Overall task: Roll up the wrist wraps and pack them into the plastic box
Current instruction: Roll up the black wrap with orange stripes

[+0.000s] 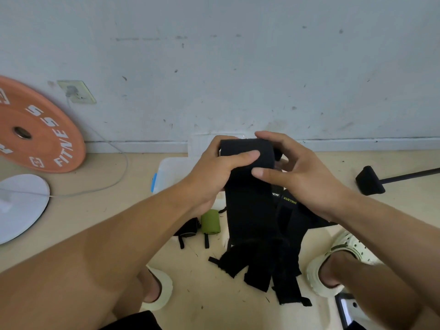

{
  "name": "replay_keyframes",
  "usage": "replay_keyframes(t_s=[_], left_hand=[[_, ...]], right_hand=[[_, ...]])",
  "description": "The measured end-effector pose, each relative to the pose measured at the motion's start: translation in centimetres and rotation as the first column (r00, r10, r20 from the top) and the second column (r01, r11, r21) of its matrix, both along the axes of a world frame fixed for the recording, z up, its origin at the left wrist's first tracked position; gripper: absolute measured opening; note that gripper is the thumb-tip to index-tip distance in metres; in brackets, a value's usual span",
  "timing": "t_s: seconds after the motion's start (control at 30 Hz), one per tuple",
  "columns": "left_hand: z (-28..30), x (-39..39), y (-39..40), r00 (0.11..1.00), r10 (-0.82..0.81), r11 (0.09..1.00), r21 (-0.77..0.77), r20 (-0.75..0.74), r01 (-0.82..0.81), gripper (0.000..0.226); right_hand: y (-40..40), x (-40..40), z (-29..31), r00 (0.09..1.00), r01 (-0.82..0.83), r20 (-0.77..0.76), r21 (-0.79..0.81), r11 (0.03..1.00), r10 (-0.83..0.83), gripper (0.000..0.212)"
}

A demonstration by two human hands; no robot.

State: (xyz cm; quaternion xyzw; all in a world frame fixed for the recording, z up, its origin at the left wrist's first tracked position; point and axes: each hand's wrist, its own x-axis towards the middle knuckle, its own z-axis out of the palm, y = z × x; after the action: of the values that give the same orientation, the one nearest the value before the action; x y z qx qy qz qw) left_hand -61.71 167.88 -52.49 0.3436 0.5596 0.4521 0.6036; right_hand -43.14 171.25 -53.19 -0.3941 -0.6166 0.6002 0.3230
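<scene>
While both hands (214,172) (297,172) clamp black wrist wrap (247,201), roll axis lies sideways, tail hanging down.

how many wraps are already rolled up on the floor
2: a green rolled wrap and a black rolled wrap beside it, under the left forearm. More may be hidden in the plastic box.

The black wrist wrap (247,186) was matt woven cloth, soft and slightly fuzzy. The loose black wraps (266,265) on the floor were the same dull cloth with frayed edges. The rolled green wrap (210,221) was matt cloth too. The plastic box (166,172) looked translucent, smooth and faintly glossy. The floor (204,303) was pale, smooth, wood-look. The orange weight plate (40,129) had a matt rubbery face and a metal hub. The 2 clogs (350,248) were matt foam-like.
</scene>
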Motion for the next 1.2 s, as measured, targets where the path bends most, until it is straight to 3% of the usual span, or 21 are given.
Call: replay_keyframes(t_s=[0.1, 0.2, 0.3, 0.43, 0.53, 0.7, 0.9, 1.03, 1.2], left_hand=[[-0.1, -0.2, 0.1, 1.0, -0.012, 0.999, 0.041, -0.017, 0.012, 0.041], [0.1, -0.4, 0.2, 0.999, -0.038, 0.997, 0.063, 0.002, 0.038, 0.04], [0.4, -0.4, 0.3, 0.995, -0.017, 1.0, 0.017, 0.095, 0.015, 0.023], [0.5, -0.5, 0.4, 0.992, -0.003, 0.998, -0.059, 0.124, 0.011, 0.027], [0.4, -0.7, 0.5, 0.997, 0.016, 0.999, -0.034, 0.075, -0.014, 0.031], [0.4, -1.2, 0.3, 0.999, -0.026, 0.998, 0.062, -0.034, 0.028, 0.048], [0.3, -1.0, -0.2, 0.966, -0.121, 0.966, 0.197, -0.227, 0.168, 0.057], [0.2, -0.8, 0.1, 0.983, -0.081, 0.981, 0.162, -0.164, 0.108, 0.058], [0.3, -0.8, 0.4, 0.997, -0.034, 0.999, -0.037, 0.064, 0.037, 0.051]], right_hand=[[0.0, 0.0, 0.2, 1.0, -0.006, -0.029, -0.129, 0.992, 0.002, 0.07], [0.2, 0.0, 0.0, 0.996, -0.041, -0.086, -0.185, 0.982, 0.025, 0.057], [0.3, 0.2, -0.2, 0.993, -0.026, -0.121, -0.154, 0.988, 0.007, 0.056], [0.1, 0.0, -0.3, 0.997, -0.016, -0.07, -0.039, 0.999, 0.013, 0.065], [0.4, -0.1, -0.5, 0.998, -0.027, -0.06, -0.085, 0.996, 0.022, 0.064], [1.0, -0.1, 0.5, 0.981, -0.079, -0.194, -0.426, 0.901, -0.006, 0.05], [0.8, -0.4, 0.1, 0.984, -0.079, -0.176, -0.495, 0.866, -0.01, 0.048], [0.9, -0.1, 0.2, 0.976, -0.044, -0.209, -0.465, 0.884, -0.062, 0.049], [1.0, 0.1, 0.5, 0.976, 0.077, -0.163, -0.362, 0.929, -0.144, 0.049]])
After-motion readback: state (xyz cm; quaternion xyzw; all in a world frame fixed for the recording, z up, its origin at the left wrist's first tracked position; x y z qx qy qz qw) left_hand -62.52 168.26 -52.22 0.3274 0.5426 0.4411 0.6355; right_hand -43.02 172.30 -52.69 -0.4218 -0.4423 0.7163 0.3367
